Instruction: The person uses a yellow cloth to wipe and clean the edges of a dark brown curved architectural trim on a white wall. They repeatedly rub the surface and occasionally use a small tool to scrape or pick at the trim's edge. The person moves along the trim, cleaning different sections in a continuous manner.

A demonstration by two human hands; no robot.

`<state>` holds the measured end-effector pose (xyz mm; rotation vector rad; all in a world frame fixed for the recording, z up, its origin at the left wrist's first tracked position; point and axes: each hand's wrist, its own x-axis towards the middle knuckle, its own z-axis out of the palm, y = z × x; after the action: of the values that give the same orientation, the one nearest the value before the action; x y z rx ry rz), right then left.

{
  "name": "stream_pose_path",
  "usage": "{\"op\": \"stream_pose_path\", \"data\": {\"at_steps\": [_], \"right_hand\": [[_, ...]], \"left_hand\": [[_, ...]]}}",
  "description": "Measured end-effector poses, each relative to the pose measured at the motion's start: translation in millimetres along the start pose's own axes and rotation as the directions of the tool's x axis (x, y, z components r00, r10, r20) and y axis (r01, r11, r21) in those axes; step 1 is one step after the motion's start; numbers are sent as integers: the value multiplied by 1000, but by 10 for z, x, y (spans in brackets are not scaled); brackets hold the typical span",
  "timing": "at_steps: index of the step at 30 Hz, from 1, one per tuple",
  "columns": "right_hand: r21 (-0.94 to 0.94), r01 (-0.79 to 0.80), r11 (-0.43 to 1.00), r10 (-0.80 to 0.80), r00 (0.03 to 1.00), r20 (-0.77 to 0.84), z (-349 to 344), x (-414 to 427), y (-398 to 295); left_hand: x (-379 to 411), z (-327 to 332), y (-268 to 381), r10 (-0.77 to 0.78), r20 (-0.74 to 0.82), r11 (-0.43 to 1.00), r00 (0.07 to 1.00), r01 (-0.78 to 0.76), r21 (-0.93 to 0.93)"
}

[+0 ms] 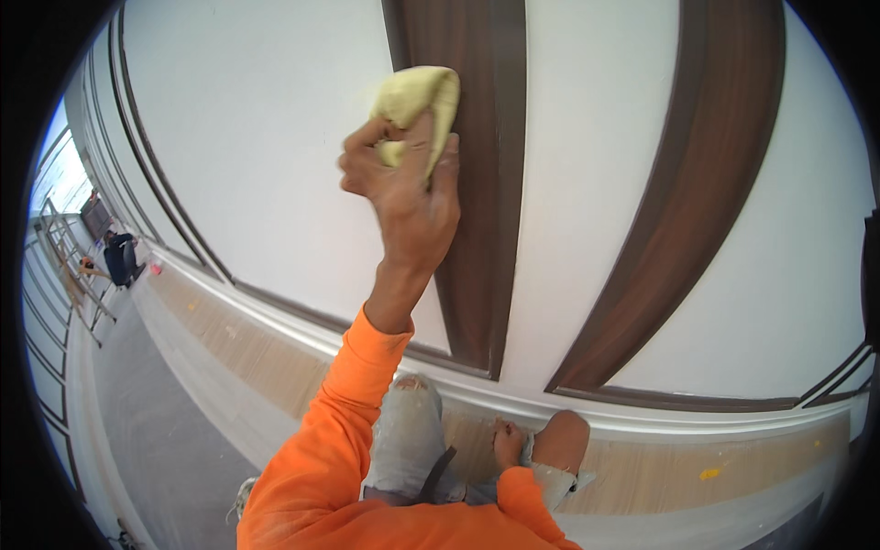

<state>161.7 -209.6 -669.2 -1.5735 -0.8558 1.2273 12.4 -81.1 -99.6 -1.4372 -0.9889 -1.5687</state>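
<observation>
My left hand (412,179) is raised in front of the wall, its fingers gripping a folded pale yellow cloth (416,96). The cloth lies over the left edge of a dark brown wood-grain panel strip (474,206) and the white wall surface (275,137) beside it. Hand and cloth are slightly blurred. Low down, my right hand (507,443) is beside my bent right knee, with its fingers curled; whether it holds anything cannot be made out.
A second dark wood-grain strip (687,206) curves down the wall at right. White baseboard (619,421) runs along the wood-look floor (646,474). Grey covering (179,385) lies at left. Farther off, a person (120,258) sits low by the wall near a metal ladder or scaffold frame (82,302).
</observation>
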Motion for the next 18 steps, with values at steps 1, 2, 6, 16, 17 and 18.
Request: {"op": "stream_pose_path", "data": {"at_steps": [1,2,6,16,17,18], "right_hand": [[-28,50,998,-52,997,-65,-93,86,251],[-61,90,994,-98,986,-133,-170,237,363],[-56,26,998,-31,995,-97,-118,70,172],[-214,-88,973,91,996,3,-192,-78,-176],[-239,-74,968,77,997,0,-157,-55,-148],[-253,0,968,-4,1000,-17,-158,7,-47]], "left_hand": [[54,174,111,17,16,997,1000,-18,71],[-33,289,191,-16,53,1000,998,15,8],[-1161,-14,166,-164,290,974,943,201,-103],[-602,162,615,-86,194,900,977,160,-405],[-403,243,580,-55,111,904,992,97,-416],[-163,313,602,-35,39,902,999,48,-428]]}}
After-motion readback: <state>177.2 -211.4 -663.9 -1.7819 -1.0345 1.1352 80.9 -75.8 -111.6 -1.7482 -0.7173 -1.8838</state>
